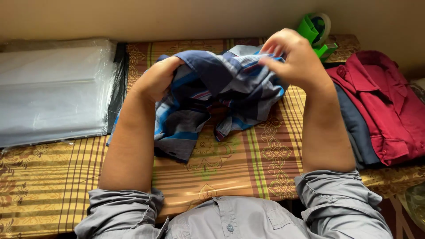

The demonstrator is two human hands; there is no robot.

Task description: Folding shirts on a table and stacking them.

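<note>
1. On the far left of the table (40, 177), a stack of clear plastic bags (53, 88) lies flat on the patterned cloth, with a dark edge showing along its right side.
2. Just right of that stack, the left hand (156, 79) is closed in a fist around a bunch of the striped shirt (221, 88); the fingers are curled into the fabric and mostly hidden by it.
3. At the middle of the table, the striped shirt, blue, grey and white with thin red lines, is lifted and crumpled between both hands, while its lower part hangs down and rests on the cloth.
4. Right of centre, the right hand (294, 57) is raised a little higher than the left and pinches the shirt's upper edge between thumb and fingertips, the fingers bent and gripping the fabric.
5. Behind the right hand, near the wall, a green tape dispenser (316, 31) stands partly hidden by the fingers.
6. At the right end, a red shirt (385, 106) lies folded on top of a dark blue garment (354, 128), well apart from the striped shirt.
7. Along the bottom edge, the person's grey sleeves (341, 199) are rolled up at the elbows, both forearms bare above the table.
</note>
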